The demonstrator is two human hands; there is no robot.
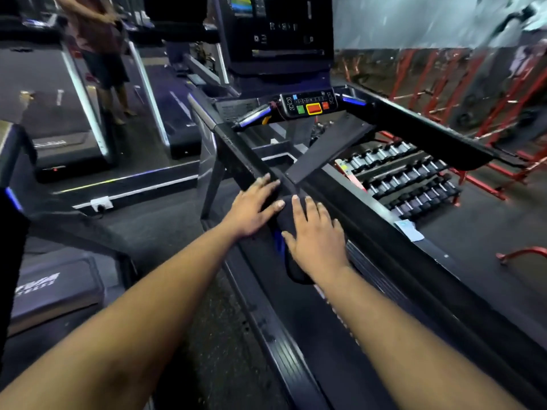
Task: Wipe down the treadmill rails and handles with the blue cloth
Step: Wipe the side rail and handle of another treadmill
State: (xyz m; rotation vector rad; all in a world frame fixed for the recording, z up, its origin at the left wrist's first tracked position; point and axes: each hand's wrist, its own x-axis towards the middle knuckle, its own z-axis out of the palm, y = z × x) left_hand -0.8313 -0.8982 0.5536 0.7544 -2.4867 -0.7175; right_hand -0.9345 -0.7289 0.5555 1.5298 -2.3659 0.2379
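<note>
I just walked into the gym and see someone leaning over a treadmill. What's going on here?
A person is wiping down a treadmill. Their right hand presses flat on a dark blue cloth draped over the end of the left side rail, fingers straight. The left hand rests flat on the same rail just beside it. The console and the right rail lie further ahead, with nothing on them right now.

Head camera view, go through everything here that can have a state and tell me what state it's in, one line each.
blue cloth: bunched on the left rail, pressed under the right hand.
right hand: fingers straight, flat on the cloth.
left hand: fingers straight, resting on the rail beside the cloth.
left rail: under both hands.
right rail: untouched.
treadmill console screen: lit.
dumbbells: racked in rows.
</note>
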